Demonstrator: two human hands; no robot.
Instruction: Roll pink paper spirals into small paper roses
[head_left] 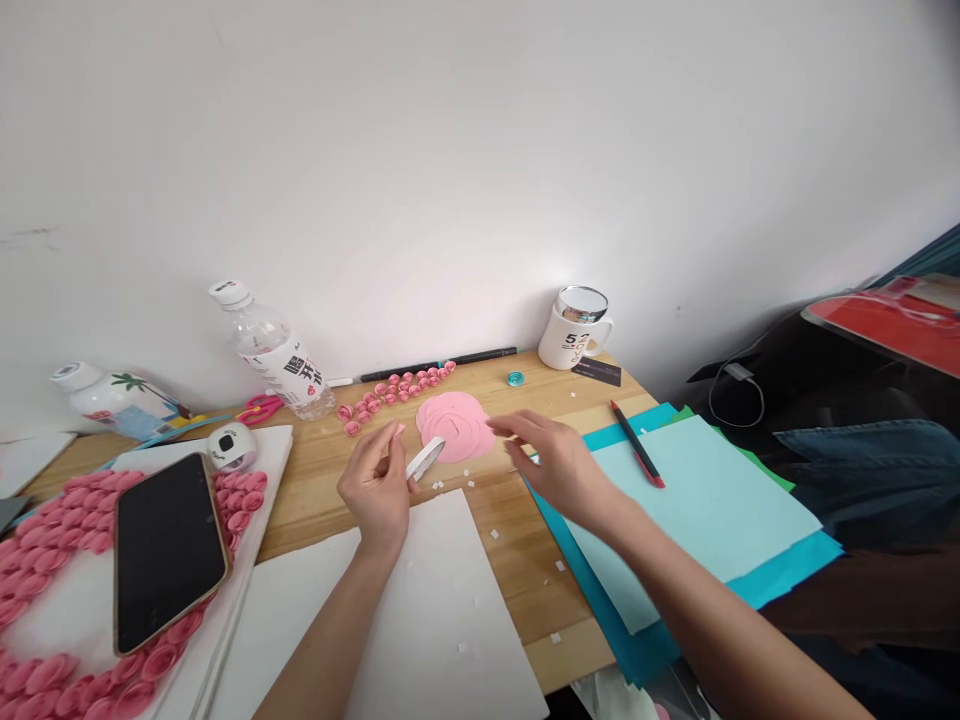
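My left hand (pixel 379 485) is closed, with a small bit of pink paper (pixel 400 429) showing at the pinched fingertips. A roll of white tape (pixel 424 458) sticks out on its right side, held against the lower fingers. My right hand (pixel 559 465) hovers to the right, fingers reaching left and thumb apart, with nothing visible in them. Between and behind the hands lies a pile of pink paper spirals (pixel 457 420). Several small rolled pink paper flowers (pixel 397 388) stand in rows behind it. One teal rolled paper flower (pixel 515 379) sits farther right.
White board (pixel 450 600) lies in front; tape scraps dot the table (pixel 517 560). At left, a phone (pixel 171 555) rests on pink rolled flowers. A water bottle (pixel 281 355), black pen (pixel 480 356) and mug (pixel 574 330) stand near the wall. Blue paper sheets (pixel 697 510) carry a red-black pen (pixel 636 445).
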